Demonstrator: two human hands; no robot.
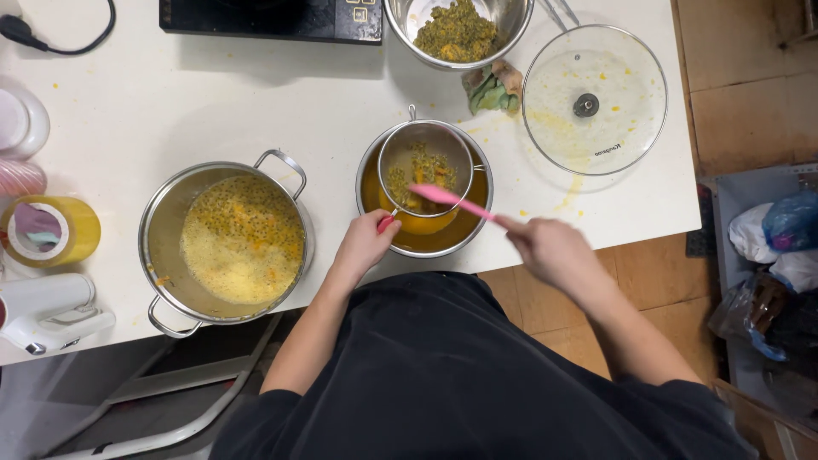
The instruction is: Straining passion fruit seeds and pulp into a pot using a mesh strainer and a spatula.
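A metal sieve [426, 166] holding seedy yellow pulp rests over a steel bowl [423, 245] of orange juice near the table's front edge. My left hand [365, 244] grips the sieve's red-tipped handle at the bowl's near rim. My right hand [552, 251] holds a pink spatula [452, 200], blurred with motion, whose blade lies inside the sieve against the pulp.
A large steel pot [223, 243] of yellow seedy pulp stands to the left. A glass lid [594, 99] lies upside down at the right, a second steel bowl [457, 32] with pulp behind, a black induction hob [273, 17] at the back, a yellow tape roll [51, 232] far left.
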